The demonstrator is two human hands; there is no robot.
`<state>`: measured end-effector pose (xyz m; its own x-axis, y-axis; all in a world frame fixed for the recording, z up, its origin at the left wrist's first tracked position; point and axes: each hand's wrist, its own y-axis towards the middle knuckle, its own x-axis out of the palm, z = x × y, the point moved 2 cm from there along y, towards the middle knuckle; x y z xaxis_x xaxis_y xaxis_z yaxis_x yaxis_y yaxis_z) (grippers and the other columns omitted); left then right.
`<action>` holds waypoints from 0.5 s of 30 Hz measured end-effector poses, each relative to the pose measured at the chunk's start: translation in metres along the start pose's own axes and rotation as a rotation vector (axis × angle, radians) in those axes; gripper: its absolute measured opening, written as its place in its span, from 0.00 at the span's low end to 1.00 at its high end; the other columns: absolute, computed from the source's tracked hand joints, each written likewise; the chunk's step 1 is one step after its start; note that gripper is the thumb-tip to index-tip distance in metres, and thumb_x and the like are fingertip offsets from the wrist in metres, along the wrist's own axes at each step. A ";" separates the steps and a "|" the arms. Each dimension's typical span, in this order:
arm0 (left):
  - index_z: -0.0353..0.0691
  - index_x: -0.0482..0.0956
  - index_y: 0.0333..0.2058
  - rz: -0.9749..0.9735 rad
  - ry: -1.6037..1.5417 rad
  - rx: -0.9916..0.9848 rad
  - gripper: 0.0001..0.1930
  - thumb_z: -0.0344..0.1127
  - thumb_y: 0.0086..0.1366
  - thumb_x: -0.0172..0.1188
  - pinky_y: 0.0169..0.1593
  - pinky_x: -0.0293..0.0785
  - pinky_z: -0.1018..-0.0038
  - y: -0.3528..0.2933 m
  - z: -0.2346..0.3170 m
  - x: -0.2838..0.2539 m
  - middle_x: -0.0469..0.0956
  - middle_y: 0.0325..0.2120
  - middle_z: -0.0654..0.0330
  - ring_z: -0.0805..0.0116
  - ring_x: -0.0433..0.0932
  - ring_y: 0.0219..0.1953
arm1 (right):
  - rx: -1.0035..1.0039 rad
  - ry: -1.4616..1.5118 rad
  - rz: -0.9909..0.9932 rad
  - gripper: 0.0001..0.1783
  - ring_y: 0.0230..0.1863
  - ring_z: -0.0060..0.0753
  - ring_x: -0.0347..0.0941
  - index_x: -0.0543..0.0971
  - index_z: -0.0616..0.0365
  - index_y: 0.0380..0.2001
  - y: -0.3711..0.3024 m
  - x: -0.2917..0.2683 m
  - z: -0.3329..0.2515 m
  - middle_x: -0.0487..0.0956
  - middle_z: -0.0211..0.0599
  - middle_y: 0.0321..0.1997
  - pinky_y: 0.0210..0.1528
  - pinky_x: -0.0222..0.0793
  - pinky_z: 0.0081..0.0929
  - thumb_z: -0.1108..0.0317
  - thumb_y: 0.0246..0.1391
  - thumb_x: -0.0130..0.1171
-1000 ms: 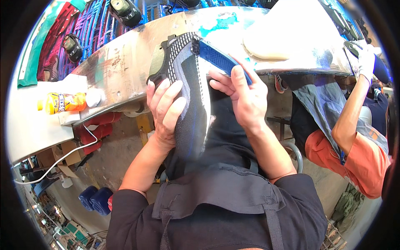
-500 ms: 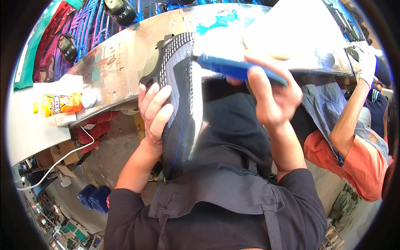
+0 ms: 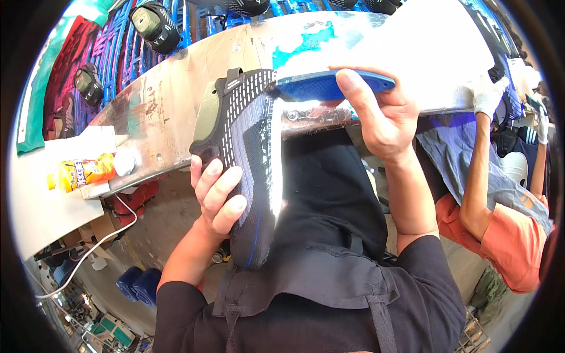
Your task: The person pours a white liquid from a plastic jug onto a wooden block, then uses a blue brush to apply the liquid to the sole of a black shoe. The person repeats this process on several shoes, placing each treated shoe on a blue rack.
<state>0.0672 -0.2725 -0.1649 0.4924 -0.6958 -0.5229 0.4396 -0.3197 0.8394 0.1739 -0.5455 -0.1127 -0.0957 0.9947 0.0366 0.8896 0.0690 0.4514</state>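
A black and grey knit shoe upper (image 3: 244, 132) stands on its side edge-on in front of me, toe end toward my lap. An olive-green last (image 3: 207, 112) shows at its heel end, and its bottom edge is white. My left hand (image 3: 216, 191) is closed round its left side. In my right hand (image 3: 379, 112) is a blue-handled brush (image 3: 315, 86), gripped between thumb and fingers near the holed end. The brush's dark tip meets the white edge of the upper near the heel; the bristles hardly show.
Beyond the upper runs a worn workbench (image 3: 176, 88). An orange bottle (image 3: 85, 172) lies at the left beside a white cable (image 3: 112, 238). More shoes on lasts (image 3: 156, 26) sit on blue racks behind. At the right, a co-worker's gloved hand (image 3: 489, 97) is close to the bench.
My right hand has slowed and turned the brush nearly level, its tip now at the heel end of the edge. The upper has shifted slightly down. The co-worker's hand has moved left.
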 end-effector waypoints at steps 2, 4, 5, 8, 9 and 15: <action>0.49 0.65 0.50 -0.013 -0.022 -0.003 0.30 0.52 0.65 0.78 0.79 0.54 0.32 -0.002 -0.001 0.000 0.77 0.55 0.54 0.46 0.72 0.68 | -0.059 -0.055 0.012 0.12 0.43 0.37 0.89 0.81 0.73 0.55 0.006 -0.001 0.002 0.89 0.50 0.49 0.46 0.89 0.31 0.77 0.73 0.63; 0.49 0.65 0.51 -0.058 -0.020 0.007 0.29 0.50 0.66 0.77 0.80 0.54 0.32 -0.005 -0.003 -0.005 0.77 0.55 0.54 0.46 0.72 0.68 | -0.048 -0.092 -0.006 0.11 0.45 0.35 0.89 0.82 0.72 0.54 0.006 -0.002 0.000 0.89 0.49 0.48 0.47 0.89 0.30 0.79 0.72 0.63; 0.50 0.62 0.56 -0.103 0.002 0.011 0.37 0.53 0.62 0.80 0.79 0.54 0.32 -0.006 -0.003 -0.007 0.74 0.57 0.54 0.46 0.70 0.69 | -0.064 -0.148 -0.028 0.11 0.45 0.34 0.89 0.83 0.72 0.54 0.006 -0.003 -0.006 0.89 0.48 0.47 0.47 0.89 0.29 0.79 0.72 0.63; 0.53 0.56 0.66 -0.204 0.060 0.021 0.53 0.59 0.53 0.86 0.79 0.55 0.32 -0.007 -0.003 -0.012 0.67 0.61 0.54 0.46 0.66 0.71 | -0.186 -0.409 -0.101 0.11 0.38 0.26 0.86 0.86 0.72 0.51 0.003 -0.004 -0.022 0.89 0.43 0.41 0.43 0.84 0.24 0.77 0.70 0.67; 0.53 0.56 0.65 -0.208 0.063 0.026 0.53 0.59 0.53 0.86 0.79 0.55 0.32 -0.006 -0.003 -0.012 0.67 0.61 0.54 0.46 0.66 0.71 | -0.155 -0.422 -0.100 0.11 0.37 0.26 0.86 0.86 0.72 0.51 -0.002 -0.004 -0.026 0.89 0.43 0.40 0.43 0.83 0.23 0.76 0.69 0.67; 0.53 0.57 0.65 -0.303 0.056 0.084 0.50 0.58 0.55 0.85 0.80 0.54 0.33 0.003 -0.006 -0.019 0.68 0.61 0.54 0.45 0.66 0.71 | -0.066 -0.306 -0.131 0.11 0.34 0.31 0.90 0.88 0.68 0.47 -0.023 -0.003 -0.046 0.91 0.44 0.36 0.40 0.82 0.25 0.76 0.63 0.74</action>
<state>0.0636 -0.2566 -0.1529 0.3902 -0.5252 -0.7563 0.5103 -0.5603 0.6524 0.1335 -0.5533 -0.0824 -0.0593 0.9550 -0.2905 0.8468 0.2022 0.4919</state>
